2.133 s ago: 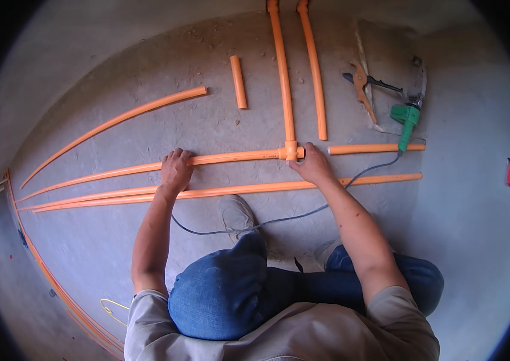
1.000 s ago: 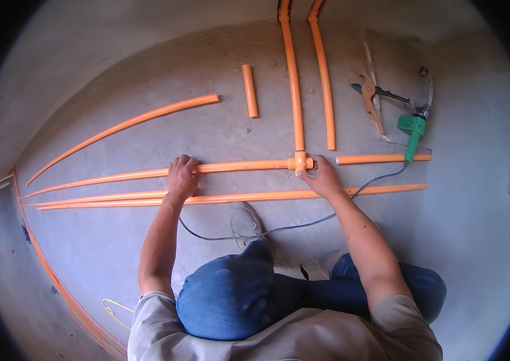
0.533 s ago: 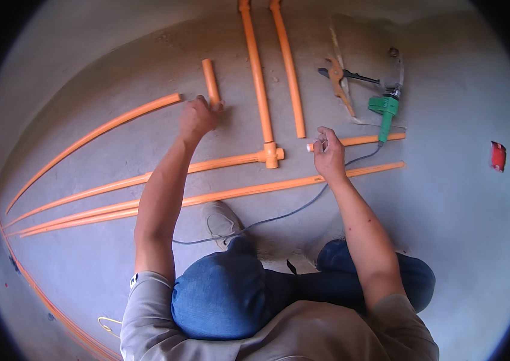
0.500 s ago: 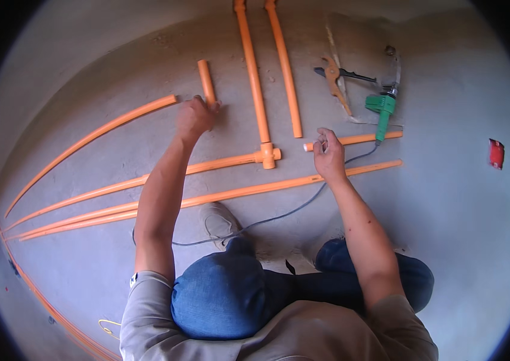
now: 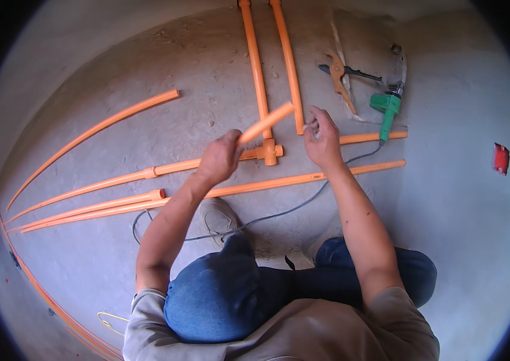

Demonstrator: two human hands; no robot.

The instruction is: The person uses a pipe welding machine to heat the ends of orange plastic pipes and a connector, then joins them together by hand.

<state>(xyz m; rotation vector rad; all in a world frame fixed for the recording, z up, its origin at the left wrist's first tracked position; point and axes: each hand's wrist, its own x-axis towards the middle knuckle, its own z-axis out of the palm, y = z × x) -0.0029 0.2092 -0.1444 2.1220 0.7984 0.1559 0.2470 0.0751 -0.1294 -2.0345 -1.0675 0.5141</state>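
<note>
A person, seen from above over a bare concrete floor, held a short orange pipe in the left hand, its fingers wrapped around the near end. The piece slanted away from that fist, up and to the right, its long axis pointing toward the right hand, which hung just beyond the free end without touching it. The right hand was loosely spread, fingers bent and thumb apart, with nothing visible in its grasp. Between the two hands, below the slanting piece, lay an orange tee fitting, with one upright-running pipe at its top and a long pipe reaching it from the left. The held piece crossed over the first of these in view; whether the two touched could not be told. A second pipe ended near the right fingers, while a green heating tool lay farther right, beyond both hands.
</note>
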